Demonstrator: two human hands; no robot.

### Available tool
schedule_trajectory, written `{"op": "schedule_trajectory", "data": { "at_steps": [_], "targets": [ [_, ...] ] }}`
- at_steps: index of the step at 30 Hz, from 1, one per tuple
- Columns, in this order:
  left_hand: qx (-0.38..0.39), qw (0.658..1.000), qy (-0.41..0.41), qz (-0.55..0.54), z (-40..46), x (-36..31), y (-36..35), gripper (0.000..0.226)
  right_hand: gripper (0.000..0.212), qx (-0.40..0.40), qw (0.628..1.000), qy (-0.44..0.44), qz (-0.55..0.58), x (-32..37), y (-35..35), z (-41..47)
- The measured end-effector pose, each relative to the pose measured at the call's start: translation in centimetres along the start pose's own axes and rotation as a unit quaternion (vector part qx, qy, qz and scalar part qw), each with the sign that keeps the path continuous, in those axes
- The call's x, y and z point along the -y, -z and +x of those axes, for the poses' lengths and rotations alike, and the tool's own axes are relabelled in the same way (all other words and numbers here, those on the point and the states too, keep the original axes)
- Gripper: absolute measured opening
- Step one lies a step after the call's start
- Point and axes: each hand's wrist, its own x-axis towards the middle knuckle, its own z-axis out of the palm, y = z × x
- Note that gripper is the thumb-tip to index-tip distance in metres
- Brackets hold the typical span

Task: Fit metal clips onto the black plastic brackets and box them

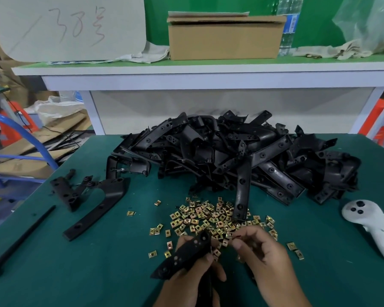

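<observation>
My left hand (193,278) grips a black plastic bracket (184,254) tilted up over the near middle of the green table mat (102,273). My right hand (262,253) is just right of the bracket's upper end, its fingertips pinching a small brass-coloured metal clip (230,234). Several loose clips (208,214) lie scattered on the mat right behind both hands. A big heap of black brackets (235,156) covers the far half of the mat. A cardboard box (225,37) stands on the shelf above.
A few black brackets (95,202) and a thin black strip (22,238) lie at the left. A white controller (372,224) lies at the right edge. The white shelf (208,69) carries cloths, a water bottle (288,25) and a plastic bag.
</observation>
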Motion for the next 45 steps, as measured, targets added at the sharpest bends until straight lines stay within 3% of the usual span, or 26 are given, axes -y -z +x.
{"op": "schedule_trajectory", "data": {
  "at_steps": [4,7,11,14,18,23,29,35,42,45],
  "targets": [
    [0.039,0.997,0.027,0.060,-0.2,0.0,-0.1,0.053,0.020,-0.013,0.999,-0.003,0.043,0.7,0.6,0.3],
    [0.056,0.996,0.047,0.047,-0.3,-0.1,-0.2,0.052,0.018,-0.012,0.997,-0.012,0.080,1.0,1.0,0.5],
    [0.072,0.996,0.032,0.050,-0.3,-0.3,-0.3,0.040,0.018,-0.004,0.993,-0.025,0.112,1.2,1.3,0.6],
    [0.088,0.994,0.018,0.058,-0.5,-0.1,-0.1,0.044,0.019,0.014,0.990,-0.034,0.139,1.4,1.4,0.5],
    [0.075,0.990,-0.012,0.120,-0.5,-0.1,0.2,0.032,0.021,0.031,0.994,-0.028,0.101,1.7,1.6,0.5],
    [0.064,0.979,-0.029,0.192,-0.6,0.4,0.4,0.033,0.020,0.052,0.997,-0.020,0.050,2.4,1.7,0.2],
    [0.082,0.944,-0.049,0.315,-1.0,-0.4,0.9,0.018,0.014,0.104,0.993,-0.013,0.061,3.3,2.0,0.1],
    [0.062,0.914,-0.070,0.394,-1.7,-1.4,1.6,0.029,0.012,0.105,0.994,-0.002,0.031,3.4,1.6,0.0],
    [0.057,0.910,-0.061,0.406,-1.5,-1.3,1.7,0.015,0.015,0.116,0.993,0.019,0.032,3.6,1.3,-0.5],
    [0.065,0.910,-0.050,0.407,-1.5,-1.3,1.6,0.039,0.016,0.113,0.993,0.028,0.020,3.6,1.2,-0.6]
  ]
}}
